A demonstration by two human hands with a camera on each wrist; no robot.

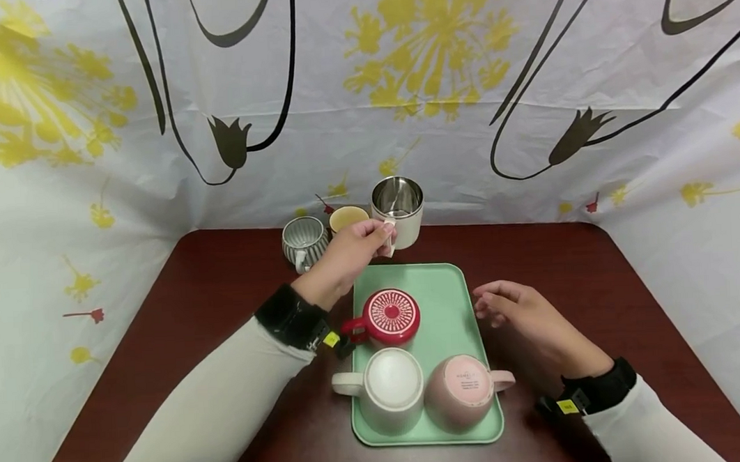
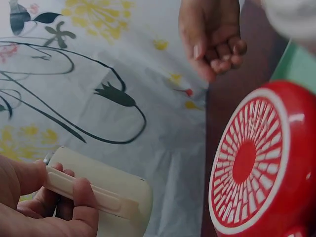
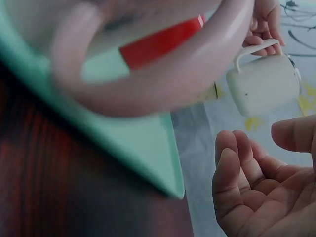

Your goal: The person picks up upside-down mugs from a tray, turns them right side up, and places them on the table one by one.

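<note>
My left hand (image 1: 361, 249) grips the handle of a cream mug (image 1: 407, 218) with a shiny metal inside, behind the tray's far edge; its fingers curl round the handle (image 2: 91, 191) in the left wrist view. To the right of the green tray (image 1: 445, 290) my right hand (image 1: 525, 317) hovers with fingers loosely bent and nothing in them. Three mugs sit upside down on the tray: a red mug (image 1: 392, 317) in the middle, a white mug (image 1: 393, 383) at front left and a pink mug (image 1: 463, 393) at front right.
Left of the cream mug stand a grey ribbed glass cup (image 1: 304, 241) and a yellow cup (image 1: 347, 217), partly hidden by the left hand. The dark red table (image 1: 534, 250) ends at a patterned white cloth (image 1: 454, 150) hanging behind and along both sides.
</note>
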